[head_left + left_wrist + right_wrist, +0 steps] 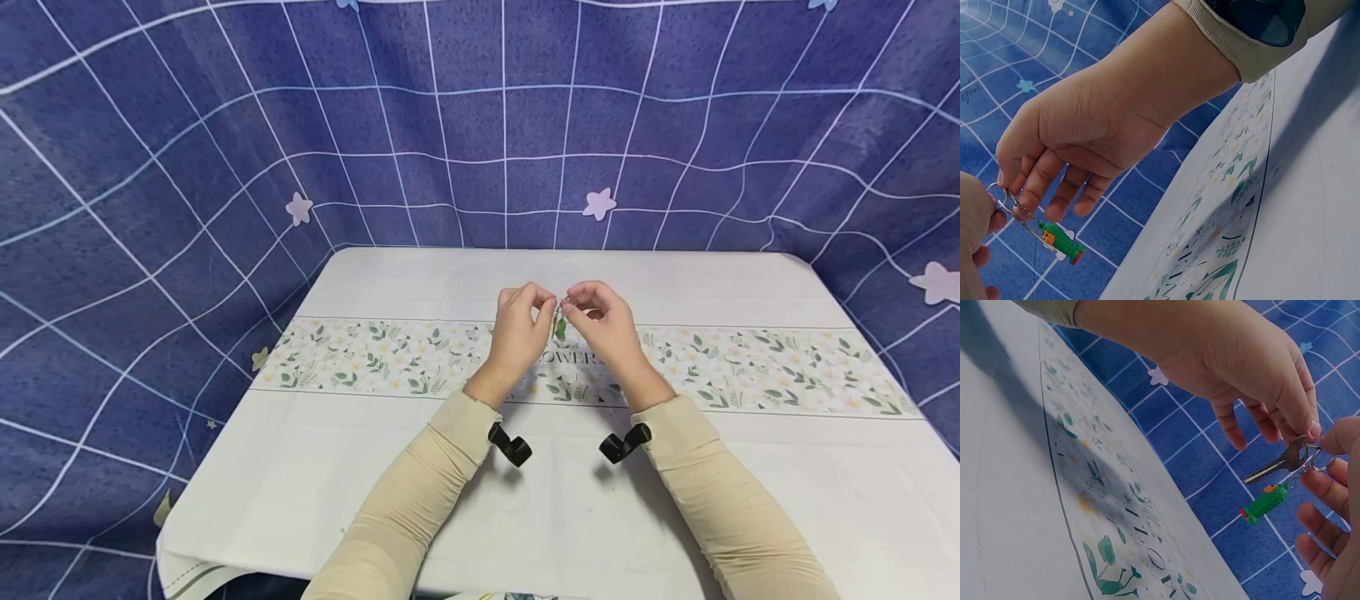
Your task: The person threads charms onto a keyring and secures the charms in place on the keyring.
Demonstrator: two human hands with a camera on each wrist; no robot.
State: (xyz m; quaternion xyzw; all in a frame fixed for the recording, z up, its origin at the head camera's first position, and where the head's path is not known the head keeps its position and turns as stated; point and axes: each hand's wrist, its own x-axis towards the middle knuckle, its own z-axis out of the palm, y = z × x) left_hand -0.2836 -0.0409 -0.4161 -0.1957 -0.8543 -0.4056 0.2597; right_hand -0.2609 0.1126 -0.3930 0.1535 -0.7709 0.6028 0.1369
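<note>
in the head view, the left hand (521,329) and right hand (606,327) come close together, fingertips narrowed to a pinch, with a green charm (560,329) hanging between them above the worktop (555,500); a loosened pinch on either side could let it drop onto the floral band (390,358) printed across that matte white surface. the left wrist view shows the left hand gripping the ring (992,185) by thumb and finger just beside the right hand, so crowded tips could slip off such thin, curved wire. in the right wrist view, the right hand pinches at the head of the key (1272,469); if the ring springs shut or twists, the key could jerk loose, and the fine linked chain (1295,480) could snag. the key is flat, silvery and toothed; the charm looks like bumpy, glossy plastic, rounded, with a red end.
</note>
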